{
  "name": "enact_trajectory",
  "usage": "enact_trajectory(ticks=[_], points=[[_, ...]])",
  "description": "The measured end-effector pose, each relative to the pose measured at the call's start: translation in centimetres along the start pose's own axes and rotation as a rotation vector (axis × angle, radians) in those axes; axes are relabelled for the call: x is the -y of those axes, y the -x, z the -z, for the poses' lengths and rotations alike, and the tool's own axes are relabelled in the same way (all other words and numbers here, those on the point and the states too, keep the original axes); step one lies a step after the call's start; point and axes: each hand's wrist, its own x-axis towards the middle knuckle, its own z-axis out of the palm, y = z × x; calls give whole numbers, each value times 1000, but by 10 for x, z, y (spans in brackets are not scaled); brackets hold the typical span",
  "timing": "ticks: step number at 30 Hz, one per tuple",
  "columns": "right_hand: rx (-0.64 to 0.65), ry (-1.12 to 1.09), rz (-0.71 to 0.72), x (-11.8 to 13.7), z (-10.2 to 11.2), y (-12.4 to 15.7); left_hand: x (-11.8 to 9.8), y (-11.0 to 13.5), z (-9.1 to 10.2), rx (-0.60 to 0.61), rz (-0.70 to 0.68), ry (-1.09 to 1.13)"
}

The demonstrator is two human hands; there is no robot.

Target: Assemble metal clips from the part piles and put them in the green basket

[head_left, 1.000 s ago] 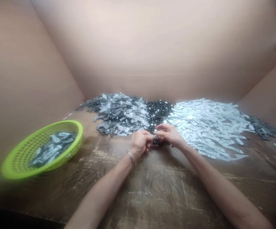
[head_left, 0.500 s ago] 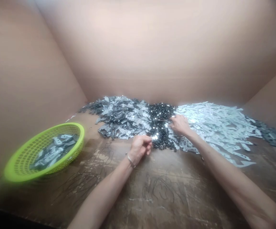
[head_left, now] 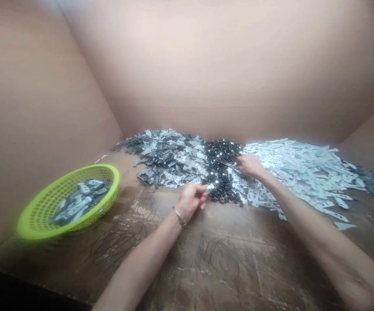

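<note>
Green plastic: one basket (head_left: 28,224) is sitting on the worktop (head_left: 225,280), holding metal pieces (head_left: 80,207) I'm failing to count. Next, one heap of grey plates (head_left: 174,157) is lying. My left hand (head_left: 190,199), fingers narrow, is pinching one shiny metal piece (head_left: 210,187) near one dark heap of studs (head_left: 221,149); I'm judging it light, stiff, slippery, edges offering best hold. One thin tool (head_left: 228,164), probably tweezers, is lying in my right hand's (head_left: 249,165) curled fingers. One pale heap of strips (head_left: 303,172) is spreading rightward.

Room between basket (head_left: 28,232) and grey pile (head_left: 174,158)
</note>
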Motion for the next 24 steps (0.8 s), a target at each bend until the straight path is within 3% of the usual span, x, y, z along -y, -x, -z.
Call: enact_trajectory(ticks=[5,10,12,15,18,24], points=[[-11,-127,-61,0,6,6,-1,2,-2,-10,-26,-31],[-57,-328,-87,1,27,26,-2,5,-3,-30,-71,-59],[-76,-572,-117,3,35,39,-2,5,-2,-30,-92,-69],[-78,-1254,-203,7,43,58,-2,4,0,-27,-120,-111],[11,-1611,-157,14,46,76,-1,3,4,2,-161,-153],[285,-1649,25,31,40,109,-2,2,8,64,-226,-230]])
